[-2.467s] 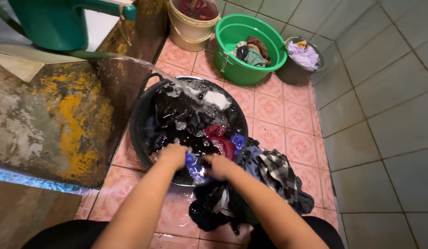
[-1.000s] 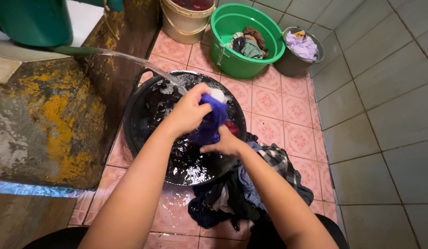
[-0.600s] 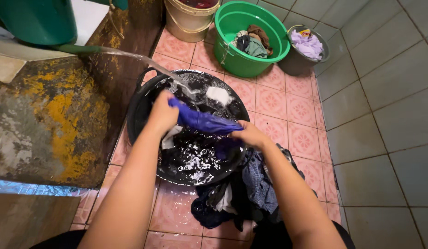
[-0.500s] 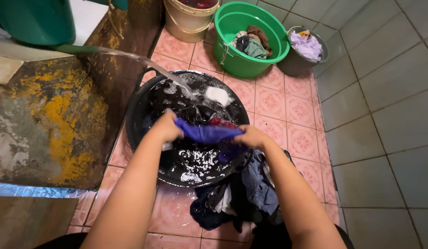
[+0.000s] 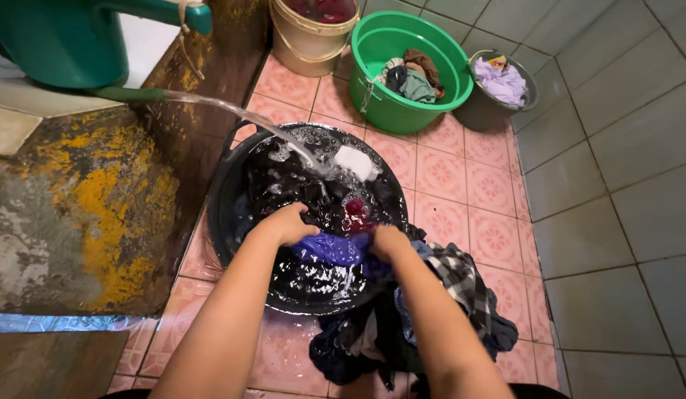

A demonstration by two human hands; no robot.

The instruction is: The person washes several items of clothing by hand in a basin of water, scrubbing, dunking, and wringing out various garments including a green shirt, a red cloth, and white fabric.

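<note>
Both hands are gripping a wet blue cloth (image 5: 330, 248) over the black wash basin (image 5: 223, 193). The left hand (image 5: 287, 223) is closing its fingers on the cloth's nine o'clock end; the right hand (image 5: 388, 241) is clutching the three o'clock end. Half a second earlier the cloth was being held stretched and higher; it is now being lowered to the soapy water, bunched between the hands, which reads as a scrubbing or dunking stroke. A water stream (image 5: 239, 116) is pouring in from ten o'clock. A pile of dark and checked laundry (image 5: 432, 303) is lying at the basin's five o'clock rim. A green basin of clothes (image 5: 380, 44) is standing at one o'clock.
</note>
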